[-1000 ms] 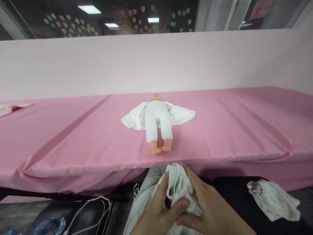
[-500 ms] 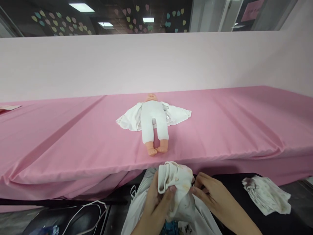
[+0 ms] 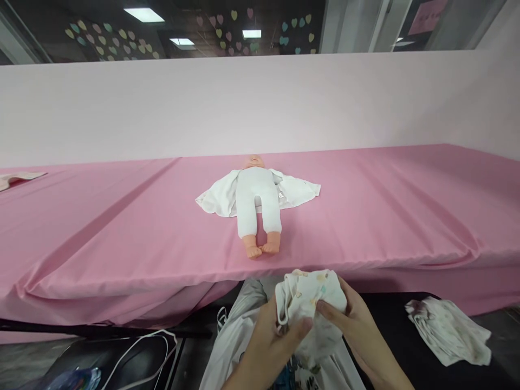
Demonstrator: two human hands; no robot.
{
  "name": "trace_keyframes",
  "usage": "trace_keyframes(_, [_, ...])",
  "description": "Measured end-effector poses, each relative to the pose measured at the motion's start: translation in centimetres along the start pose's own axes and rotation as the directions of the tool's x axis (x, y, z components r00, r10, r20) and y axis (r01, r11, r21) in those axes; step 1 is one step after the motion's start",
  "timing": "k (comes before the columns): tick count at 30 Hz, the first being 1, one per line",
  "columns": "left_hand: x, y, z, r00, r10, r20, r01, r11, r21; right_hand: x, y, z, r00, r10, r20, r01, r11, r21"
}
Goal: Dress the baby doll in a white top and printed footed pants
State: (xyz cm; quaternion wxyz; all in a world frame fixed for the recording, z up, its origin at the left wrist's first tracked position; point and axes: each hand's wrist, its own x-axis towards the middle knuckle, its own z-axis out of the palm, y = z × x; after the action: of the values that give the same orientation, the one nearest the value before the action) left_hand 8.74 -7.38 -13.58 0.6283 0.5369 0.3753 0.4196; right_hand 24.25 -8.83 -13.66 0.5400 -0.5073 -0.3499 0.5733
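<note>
A small white baby garment (image 3: 314,295) with a pale coloured print is bunched above my lap, its kind hidden by the folds. My left hand (image 3: 280,336) grips its left side, thumb on top and fingers behind. On the right side my right hand (image 3: 349,314) pinches it, the thumb pressed on the front. Beyond them a baby doll (image 3: 257,200) in a white body suit lies on its back, bare feet towards me. Under the doll an open white top (image 3: 221,195) is spread, its two sides fanned out.
A pink sheet (image 3: 134,227) covers the table, with a white wall behind. Another folded printed cloth (image 3: 449,330) rests on a black seat at my right. At lower left a white cable (image 3: 162,346) lies over a black surface. A pale flat item (image 3: 20,177) sits at the far left.
My right hand has moved from beside the garment onto its right side and now grips it. The garment has shifted slightly right and been turned. The doll has not moved.
</note>
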Motion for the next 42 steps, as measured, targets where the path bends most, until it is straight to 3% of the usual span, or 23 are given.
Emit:
trace_keyframes(5, [0.6,-0.6,-1.4,0.994,0.028,-0.101,0.007,0.943,0.332,-0.1,0.2,0.1,0.979,-0.121,-0.165,0.107,0.99,-0.091])
trace_keyframes(9, [0.8,-0.5,-2.0,0.996,0.034,-0.083,-0.008,0.957,0.289,-0.4,0.0,0.1,0.972,-0.128,-0.199,0.131,0.991,0.002])
trace_keyframes(16, [0.9,-1.8,-1.6,0.958,0.003,-0.288,0.02,0.997,0.075,-0.5,-0.1,0.1,0.958,-0.16,-0.237,0.178,0.982,0.06])
trace_keyframes(21, [0.9,-1.6,-2.0,0.981,0.154,-0.115,-0.1,0.92,0.38,-0.4,0.2,-0.5,0.943,-0.188,-0.276,0.202,0.979,0.021])
trace_keyframes(27, [0.9,-1.5,-1.9,0.996,0.086,-0.017,-0.068,0.885,0.462,-0.7,0.0,-0.6,0.946,-0.171,-0.274,0.184,0.983,0.024])
trace_keyframes(32, [0.8,-2.5,-2.0,0.991,0.0,-0.132,0.052,0.92,0.388,-0.9,-0.4,-0.1,0.954,-0.154,-0.259,0.181,0.98,0.084])
trace_keyframes(36, [0.9,-2.7,-2.3,0.97,0.049,-0.24,0.012,0.969,0.247,-0.6,-0.2,-0.2,0.955,-0.149,-0.256,0.19,0.972,0.142])
trace_keyframes(42, [1.2,-2.1,-2.5,0.988,0.008,-0.155,-0.009,1.0,-0.004,0.2,0.6,-1.4,0.978,-0.109,-0.179,0.127,0.987,0.094])
